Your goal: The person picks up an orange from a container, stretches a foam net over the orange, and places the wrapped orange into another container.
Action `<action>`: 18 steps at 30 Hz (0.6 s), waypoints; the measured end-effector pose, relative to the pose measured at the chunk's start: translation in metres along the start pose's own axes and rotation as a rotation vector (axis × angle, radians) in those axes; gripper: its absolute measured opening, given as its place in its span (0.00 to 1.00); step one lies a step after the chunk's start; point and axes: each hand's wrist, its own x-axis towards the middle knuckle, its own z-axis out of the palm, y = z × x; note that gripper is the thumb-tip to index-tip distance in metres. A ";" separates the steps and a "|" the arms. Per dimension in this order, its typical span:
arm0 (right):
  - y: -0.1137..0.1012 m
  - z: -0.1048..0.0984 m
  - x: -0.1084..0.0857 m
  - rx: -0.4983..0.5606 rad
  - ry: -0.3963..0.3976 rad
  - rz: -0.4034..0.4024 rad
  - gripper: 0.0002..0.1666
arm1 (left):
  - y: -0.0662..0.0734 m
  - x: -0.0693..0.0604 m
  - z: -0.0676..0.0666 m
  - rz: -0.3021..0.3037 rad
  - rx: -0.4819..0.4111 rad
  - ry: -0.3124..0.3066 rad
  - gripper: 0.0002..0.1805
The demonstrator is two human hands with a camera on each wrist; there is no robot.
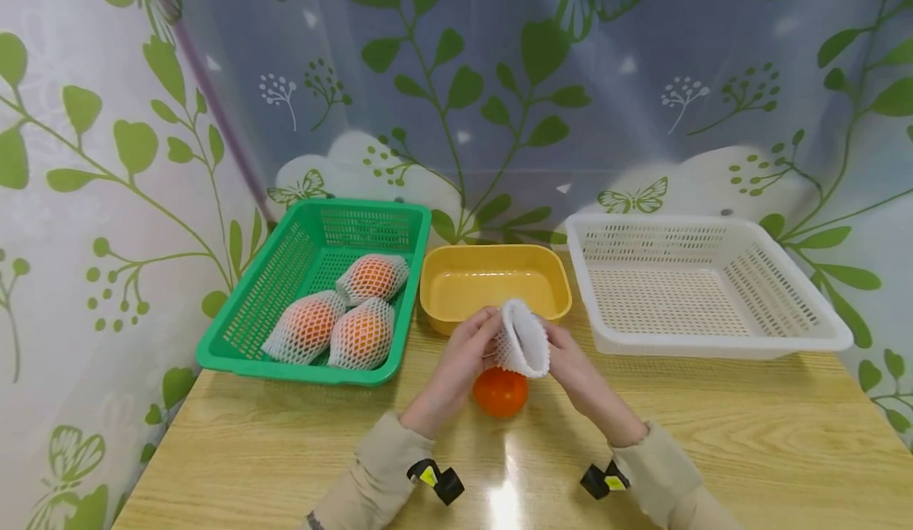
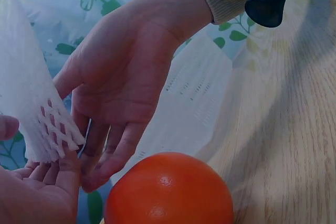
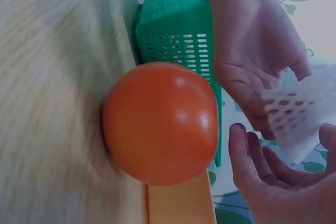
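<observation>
A white foam net sleeve point(image 1: 526, 338) is held up between both hands, its mouth spread open toward the head camera. My left hand point(image 1: 456, 364) pinches its left side, and my right hand point(image 1: 581, 371) grips the right side with the thumb at the rim. In the right wrist view the mesh of the foam net sleeve point(image 3: 299, 111) shows between the two hands. Just below the sleeve a smooth, shiny orange-red round fruit point(image 1: 501, 394) rests bare on the table; neither hand touches it. It looms large in the left wrist view, the fruit point(image 2: 170, 192) cut by the lower edge.
On the left stands a green basket point(image 1: 223, 348) with three orange fruits in foam nets point(image 1: 362, 333). A yellow tub point(image 1: 492, 276) sits behind the hands. To the right is a white basket point(image 1: 713, 348). A patterned curtain point(image 1: 485, 118) hangs behind the wooden table point(image 1: 713, 427).
</observation>
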 end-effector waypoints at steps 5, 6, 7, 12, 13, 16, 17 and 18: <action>0.000 0.002 0.005 0.101 0.016 0.045 0.24 | -0.005 0.000 -0.001 -0.002 0.013 -0.011 0.13; -0.001 0.003 0.005 0.125 0.037 0.056 0.21 | -0.005 0.000 -0.002 0.003 0.007 -0.012 0.14; -0.001 0.004 0.005 0.153 0.057 0.064 0.18 | -0.006 -0.001 -0.003 0.005 0.004 -0.013 0.15; 0.002 0.004 0.006 0.405 0.082 0.138 0.08 | -0.009 -0.004 -0.007 -0.002 -0.041 -0.066 0.22; 0.002 0.004 0.006 0.455 0.072 0.153 0.07 | -0.009 -0.004 -0.007 -0.008 -0.057 -0.079 0.23; 0.004 0.002 0.005 0.583 0.028 0.191 0.11 | -0.010 -0.004 -0.007 -0.043 -0.121 -0.098 0.23; 0.004 0.002 0.004 0.609 0.015 0.200 0.14 | -0.010 -0.004 -0.007 -0.061 -0.144 -0.092 0.23; 0.005 0.002 0.004 0.636 0.005 0.210 0.15 | -0.011 -0.004 -0.007 -0.082 -0.170 -0.081 0.23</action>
